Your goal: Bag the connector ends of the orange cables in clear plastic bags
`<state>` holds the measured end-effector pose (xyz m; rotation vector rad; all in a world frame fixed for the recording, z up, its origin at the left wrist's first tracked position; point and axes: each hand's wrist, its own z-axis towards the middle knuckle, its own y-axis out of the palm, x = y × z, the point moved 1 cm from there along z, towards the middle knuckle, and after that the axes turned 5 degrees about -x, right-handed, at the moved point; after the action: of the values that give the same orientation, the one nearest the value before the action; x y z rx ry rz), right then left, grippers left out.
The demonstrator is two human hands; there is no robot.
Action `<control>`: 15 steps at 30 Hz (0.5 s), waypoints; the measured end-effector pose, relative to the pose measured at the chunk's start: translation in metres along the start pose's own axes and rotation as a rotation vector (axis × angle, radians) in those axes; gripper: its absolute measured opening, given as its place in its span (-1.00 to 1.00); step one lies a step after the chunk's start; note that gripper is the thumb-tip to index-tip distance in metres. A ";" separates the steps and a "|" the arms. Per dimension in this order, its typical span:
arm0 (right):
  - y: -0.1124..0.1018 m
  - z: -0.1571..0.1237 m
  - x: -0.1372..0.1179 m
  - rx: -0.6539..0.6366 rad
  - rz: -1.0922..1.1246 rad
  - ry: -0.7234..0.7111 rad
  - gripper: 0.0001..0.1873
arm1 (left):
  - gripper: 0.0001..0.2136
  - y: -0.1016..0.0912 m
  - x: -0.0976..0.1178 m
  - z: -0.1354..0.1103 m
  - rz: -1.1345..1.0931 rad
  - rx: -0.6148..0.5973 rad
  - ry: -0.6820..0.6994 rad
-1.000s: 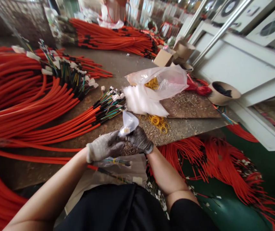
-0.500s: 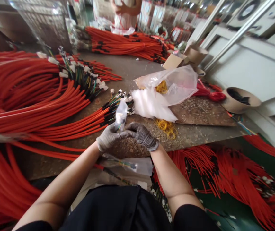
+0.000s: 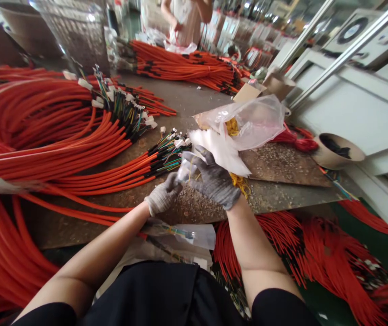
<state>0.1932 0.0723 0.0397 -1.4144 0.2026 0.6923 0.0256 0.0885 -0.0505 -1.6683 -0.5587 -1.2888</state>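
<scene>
My left hand [image 3: 163, 194], in a pale grey glove, pinches a small clear plastic bag [image 3: 183, 172] above the worktable. Inside the bag something is bundled, too blurred to make out. Over the bag my right hand [image 3: 212, 179], in a darker grey glove, has its fingers spread, with a thin yellow rubber band [image 3: 190, 168] stretched at them. Just beyond the hands lie orange cables with connector ends [image 3: 170, 149] and a stack of white plastic bags [image 3: 219, 151]. More yellow rubber bands [image 3: 241, 184] lie partly hidden behind the right wrist.
Large coils of orange cable [image 3: 44, 131] fill the left side. A clear bag [image 3: 262, 122] and a round tub [image 3: 338, 151] are at the right. Bagged cable ends [image 3: 187, 234] lie at the near edge. Red cable bundles [image 3: 333, 258] hang or lie below, right. Another person [image 3: 185, 22] stands across the table.
The right hand has come off the pinch beside the left hand and spread over the bag, with a yellow band now visible. Both hands moved slightly right.
</scene>
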 end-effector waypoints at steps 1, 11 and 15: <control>-0.005 0.009 -0.002 -0.095 -0.102 -0.024 -0.44 | -0.62 0.001 0.000 -0.004 0.036 -0.027 0.015; 0.056 0.001 0.005 -0.554 0.976 0.235 -0.35 | -0.61 -0.026 0.025 -0.007 -0.850 0.269 0.066; 0.061 0.005 0.011 0.085 0.976 0.263 -0.36 | -0.68 -0.027 0.021 -0.005 -0.989 0.076 -0.065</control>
<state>0.1666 0.0804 -0.0164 -1.2753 1.1639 1.2572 0.0092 0.0925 -0.0202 -1.3825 -1.5725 -1.8432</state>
